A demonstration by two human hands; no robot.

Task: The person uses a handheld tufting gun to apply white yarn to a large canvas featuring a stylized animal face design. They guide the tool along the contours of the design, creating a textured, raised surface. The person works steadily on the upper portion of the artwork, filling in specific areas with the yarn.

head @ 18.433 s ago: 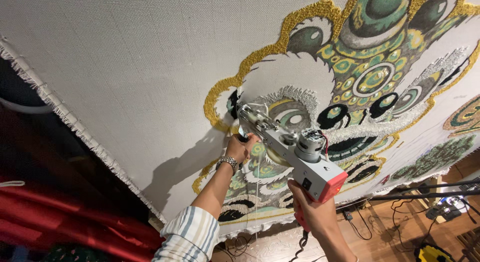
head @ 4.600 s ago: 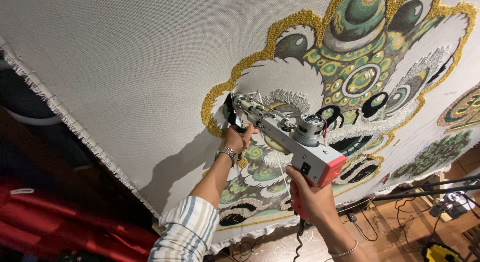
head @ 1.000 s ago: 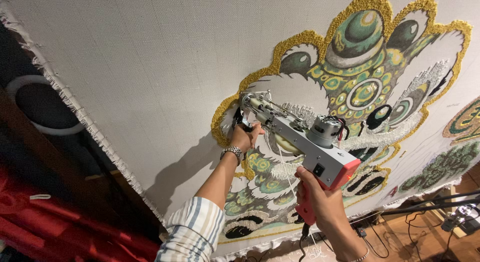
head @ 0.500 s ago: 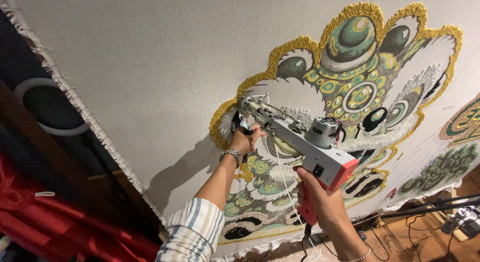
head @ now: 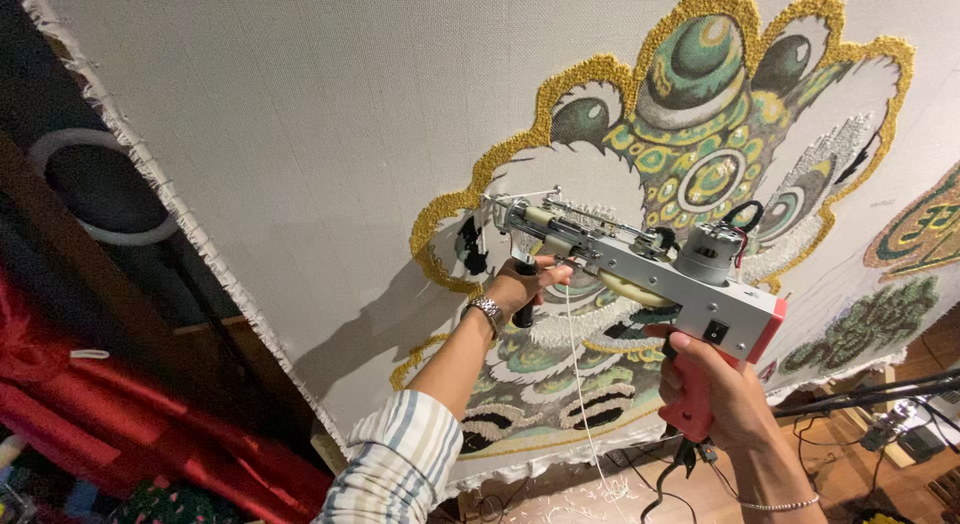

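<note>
I had the tufting gun up against the stretched backing cloth, its needle end at the white patch inside the gold outline; it looked rigid and front-heavy, best held by both handles. My left hand was closed round the black front grip, my right hand round the pink rear handle, and a small dark label sat on its grey side.
</note>
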